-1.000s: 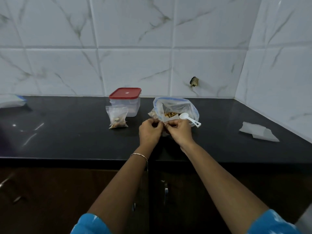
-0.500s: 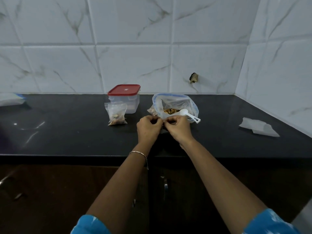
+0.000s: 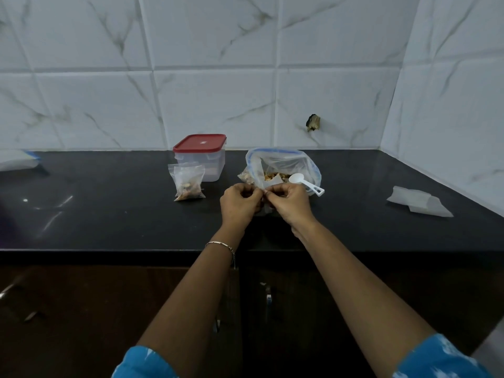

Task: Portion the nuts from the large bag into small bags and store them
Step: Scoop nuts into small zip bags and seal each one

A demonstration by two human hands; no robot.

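L hand (image 3: 240, 204) and R hand (image 3: 290, 204) level, fingers (image 3: 275, 190) pinching small bag (image 3: 270, 183) top, edge running left-right btwn them (big bag (image 3: 283, 162) just behind).

Blue sleeves (image 3: 143, 362), thin metal bracelet (image 3: 219, 245), left wrist

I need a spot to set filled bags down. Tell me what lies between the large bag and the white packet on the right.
Head view: only bare black counter lies there, past the scoop handle jutting from the large bag.

text: none legible | red lid (image 3: 200, 142): small mark, unreadable
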